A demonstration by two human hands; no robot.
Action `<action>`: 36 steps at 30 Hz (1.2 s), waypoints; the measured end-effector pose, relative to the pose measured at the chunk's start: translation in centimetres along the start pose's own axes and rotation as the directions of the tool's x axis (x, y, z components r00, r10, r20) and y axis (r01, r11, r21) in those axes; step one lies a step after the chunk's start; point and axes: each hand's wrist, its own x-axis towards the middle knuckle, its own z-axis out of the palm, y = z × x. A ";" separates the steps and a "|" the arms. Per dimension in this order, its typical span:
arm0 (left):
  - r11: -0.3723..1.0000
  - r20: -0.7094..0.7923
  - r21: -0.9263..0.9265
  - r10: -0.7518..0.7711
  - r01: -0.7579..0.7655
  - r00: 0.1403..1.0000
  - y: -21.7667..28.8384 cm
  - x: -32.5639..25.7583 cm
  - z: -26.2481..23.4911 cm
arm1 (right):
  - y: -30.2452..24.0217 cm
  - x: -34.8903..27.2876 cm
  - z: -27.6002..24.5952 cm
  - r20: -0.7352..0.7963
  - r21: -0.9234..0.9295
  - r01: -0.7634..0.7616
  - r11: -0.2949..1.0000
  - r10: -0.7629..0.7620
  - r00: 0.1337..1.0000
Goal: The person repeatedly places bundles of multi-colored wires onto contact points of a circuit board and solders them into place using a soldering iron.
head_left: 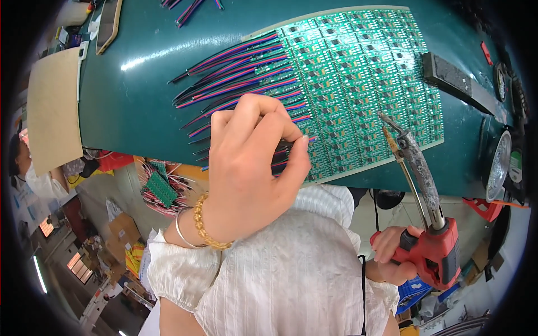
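Observation:
A green panel of many small circuit boards (pixel 364 73) lies on the dark green table (pixel 140 95). Several red, blue and black wire bundles (pixel 235 73) fan out from its left edge. My left hand (pixel 252 168), with a bead bracelet and a bangle on the wrist, pinches a wire bundle (pixel 287 150) against the panel's lower left edge. My right hand (pixel 395 255) grips the red handle of a soldering iron (pixel 431 224). Its crusted tip (pixel 389 126) hovers just over the panel's lower right part, apart from the left hand.
A dark rectangular block (pixel 459 81) lies at the panel's right edge. A phone (pixel 109 22) and a tan cardboard sheet (pixel 55 106) sit at the table's left end. A bin of wired boards (pixel 162 187) is below the table. A small fan (pixel 499 165) stands at right.

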 end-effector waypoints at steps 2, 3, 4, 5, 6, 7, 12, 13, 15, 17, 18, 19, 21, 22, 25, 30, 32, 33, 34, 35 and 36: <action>1.000 -0.073 0.000 -0.031 0.031 0.997 0.0 0.0 0.8 | 0.2 0.2 -0.8 0.035 0.025 0.000 1.000 -0.001 0.999; 0.999 -0.071 -0.003 -0.036 0.036 0.997 -0.1 0.0 0.8 | 0.4 0.5 -1.2 0.136 0.052 -0.014 0.999 0.007 0.991; 0.999 -0.068 -0.001 -0.039 0.039 0.997 -0.1 0.0 0.9 | 0.5 0.8 -1.5 0.235 0.079 -0.030 0.996 0.010 0.972; 0.999 -0.065 0.000 -0.041 0.041 0.997 -0.1 0.1 0.9 | 0.5 0.6 -1.8 0.234 0.076 -0.033 0.997 0.014 0.972; 0.999 -0.061 -0.002 -0.041 0.041 0.997 0.0 0.3 1.0 | 0.4 0.3 -2.1 0.224 0.047 -0.050 0.998 0.038 0.974; 0.999 -0.069 0.003 -0.040 0.040 0.997 -0.1 0.3 1.0 | 0.4 -0.1 -2.4 0.220 0.018 -0.069 0.997 0.063 0.973; 0.999 -0.067 0.014 -0.050 0.052 0.996 -0.1 0.5 0.9 | 0.3 -2.7 -3.5 0.178 -0.124 -0.158 0.980 0.178 0.968; 0.998 -0.070 0.028 -0.056 0.058 0.996 -0.1 0.5 0.9 | 0.3 -3.1 -3.7 0.169 -0.152 -0.175 0.973 0.200 0.965; 0.997 -0.074 0.043 -0.060 0.063 0.995 -0.1 0.6 1.0 | 0.3 -3.1 -3.9 0.159 -0.180 -0.190 0.965 0.219 0.963; 0.996 -0.077 0.071 -0.043 0.049 0.996 -0.2 0.6 1.2 | 0.1 -2.6 -3.7 0.230 -0.172 -0.286 0.943 0.321 0.919; 0.996 -0.076 0.070 -0.041 0.047 0.996 -0.2 0.7 1.2 | -0.5 -1.9 -3.8 0.228 -0.172 -0.286 0.943 0.320 0.920; 0.996 -0.070 0.071 -0.043 0.048 0.997 -0.1 0.7 1.2 | -1.7 -0.6 -3.6 0.255 -0.047 -0.488 0.872 0.483 0.838; 0.996 -0.066 0.064 -0.051 0.055 0.997 -0.1 0.8 1.2 | -2.4 0.2 -3.4 0.303 0.061 -0.669 0.741 0.624 0.720; 0.997 -0.065 0.060 -0.052 0.056 0.997 -0.1 0.8 1.1 | -2.3 0.1 -3.4 0.292 0.033 -0.655 0.755 0.619 0.729; 0.997 -0.064 0.052 -0.050 0.053 0.997 0.0 0.7 0.9 | -1.8 0.0 -2.4 0.254 0.063 -0.610 0.790 0.578 0.775; 0.997 -0.074 0.054 -0.049 0.053 0.996 -0.2 0.7 1.2 | -2.1 0.1 -2.6 0.255 -0.201 -0.546 0.813 0.582 0.772; 0.998 -0.096 0.053 -0.033 0.038 0.995 -0.1 0.8 1.4 | -2.3 -0.2 -2.3 0.229 -0.296 -0.461 0.837 0.531 0.816; 0.998 -0.095 0.050 -0.032 0.037 0.995 -0.1 0.8 1.4 | -2.4 -0.5 -2.1 0.226 -0.298 -0.462 0.836 0.531 0.817; 0.998 -0.096 0.049 -0.030 0.035 0.995 -0.1 0.8 1.4 | -2.4 -0.9 -1.9 0.186 -0.299 -0.429 0.853 0.493 0.850; 0.998 -0.097 0.048 -0.029 0.033 0.995 -0.1 0.8 1.4 | -2.4 -1.2 -1.8 0.145 -0.302 -0.395 0.867 0.452 0.880; 0.998 -0.097 0.048 -0.029 0.033 0.995 -0.1 0.8 1.4 | -2.0 -1.4 -2.0 0.144 -0.303 -0.396 0.867 0.452 0.880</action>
